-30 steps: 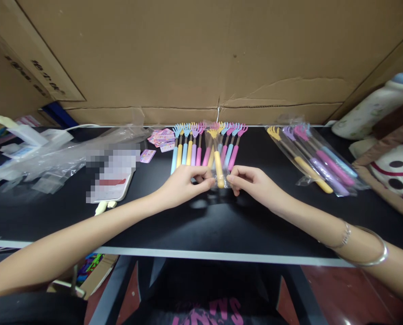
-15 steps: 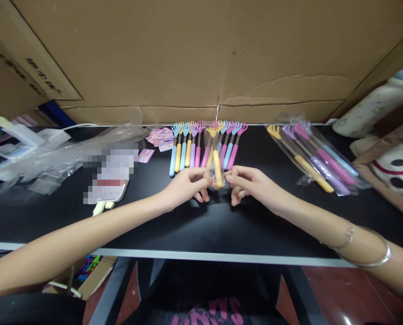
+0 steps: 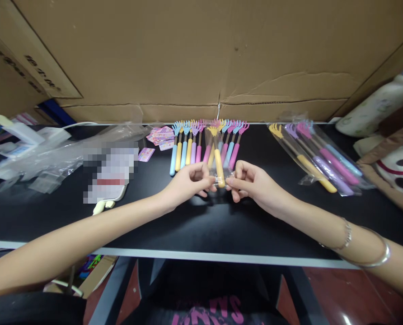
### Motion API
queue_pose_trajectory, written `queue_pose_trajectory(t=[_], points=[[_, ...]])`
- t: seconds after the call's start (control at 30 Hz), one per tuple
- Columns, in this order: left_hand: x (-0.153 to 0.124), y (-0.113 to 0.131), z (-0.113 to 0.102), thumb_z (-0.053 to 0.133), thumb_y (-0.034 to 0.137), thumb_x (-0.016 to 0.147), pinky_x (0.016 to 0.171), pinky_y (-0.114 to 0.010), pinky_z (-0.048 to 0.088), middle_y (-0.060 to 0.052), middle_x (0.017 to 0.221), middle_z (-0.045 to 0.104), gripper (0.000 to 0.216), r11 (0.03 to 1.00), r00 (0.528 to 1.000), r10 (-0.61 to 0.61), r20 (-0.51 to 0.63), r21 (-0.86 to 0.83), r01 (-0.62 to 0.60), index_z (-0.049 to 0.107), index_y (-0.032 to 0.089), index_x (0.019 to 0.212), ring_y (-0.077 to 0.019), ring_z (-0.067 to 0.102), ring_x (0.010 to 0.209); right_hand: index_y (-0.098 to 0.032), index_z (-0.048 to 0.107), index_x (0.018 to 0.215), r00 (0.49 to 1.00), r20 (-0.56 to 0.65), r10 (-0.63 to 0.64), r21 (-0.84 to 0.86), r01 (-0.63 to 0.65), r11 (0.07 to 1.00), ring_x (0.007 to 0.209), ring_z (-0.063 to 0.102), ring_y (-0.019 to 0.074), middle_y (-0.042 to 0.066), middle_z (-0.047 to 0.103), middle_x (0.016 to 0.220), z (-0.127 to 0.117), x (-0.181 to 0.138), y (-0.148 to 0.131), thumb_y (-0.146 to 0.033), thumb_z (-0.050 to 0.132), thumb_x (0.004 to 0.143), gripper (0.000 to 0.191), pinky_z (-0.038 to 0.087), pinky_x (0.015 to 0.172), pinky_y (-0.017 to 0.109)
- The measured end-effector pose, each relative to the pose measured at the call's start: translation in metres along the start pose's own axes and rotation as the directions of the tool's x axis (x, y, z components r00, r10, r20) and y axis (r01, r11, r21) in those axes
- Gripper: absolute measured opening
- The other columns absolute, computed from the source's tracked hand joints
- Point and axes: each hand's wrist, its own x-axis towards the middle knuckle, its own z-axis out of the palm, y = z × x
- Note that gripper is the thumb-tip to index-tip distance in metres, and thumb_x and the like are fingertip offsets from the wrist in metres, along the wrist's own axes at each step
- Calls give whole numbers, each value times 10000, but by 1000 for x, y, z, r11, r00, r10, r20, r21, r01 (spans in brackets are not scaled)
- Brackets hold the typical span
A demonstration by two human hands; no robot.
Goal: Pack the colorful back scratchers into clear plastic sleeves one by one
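Between my hands a yellow back scratcher (image 3: 219,162) lies inside a clear plastic bag (image 3: 212,173), its claw pointing away from me. My left hand (image 3: 191,181) pinches the near left edge of the bag between thumb and fingers. On the other side, my right hand (image 3: 252,181) pinches the bag's near right edge. Just beyond, a row of unbagged back scratchers (image 3: 183,151) in blue, yellow, purple and pink lies side by side, partly hidden behind the bag. To the right, several bagged back scratchers (image 3: 318,167) lie slanted together.
Small printed cards (image 3: 161,135) lie behind the row's left end. A phone (image 3: 113,176), partly blurred out, and a pile of clear plastic bags (image 3: 76,146) are on the left. A pale bottle (image 3: 367,110) and a brown-trimmed bag (image 3: 387,158) stand at right. Cardboard (image 3: 188,54) walls the back.
Both hands have shifted slightly along the bag's near edge, with fingers more bent, and the bag looks pulled wider. The yellow back scratcher stays in the bag.
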Motion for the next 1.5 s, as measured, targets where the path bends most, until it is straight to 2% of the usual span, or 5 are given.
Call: queue_pose_trajectory(t=[0.17,0.43,0.73,1.03,1.5], points=[[3,-2,-4,736,301,734,529,-149,502,79,631,564,374,1000,999,20,33,-10,-20,380,190,756,-91,652,628,-211,368,769,1000,23,6,7,-7,1000,463,601,70,-72,641,630,-2,1,0,-344,822,685,480,440,461,171],[1,-1,-5,669,488,817,522,-170,495,25,728,620,387,990,986,71,150,109,-88,481,201,997,-116,621,698,-213,396,814,999,24,-32,-58,33,998,440,563,55,-93,606,605,0,1,0,-358,762,743,399,384,447,164],[2,-2,-7,696,426,816,537,-177,493,49,666,595,372,994,983,52,177,89,-69,438,194,950,-97,592,636,-224,406,845,998,62,-31,-112,38,993,457,566,73,-74,607,641,2,-1,-1,-410,746,761,397,405,465,197],[2,-3,-9,656,376,850,571,-166,489,38,714,569,266,997,978,48,201,54,-60,482,190,928,-86,579,676,-205,554,1004,988,151,-13,-113,31,993,534,595,78,-58,581,696,0,-3,-4,-368,697,825,281,506,549,228],[1,-2,-11,674,398,841,588,-177,473,17,734,590,285,999,978,42,204,24,-48,514,172,909,-93,586,685,-193,529,1029,982,187,38,-128,-15,992,552,622,95,-49,599,700,-3,0,-5,-437,709,820,369,555,579,254]])
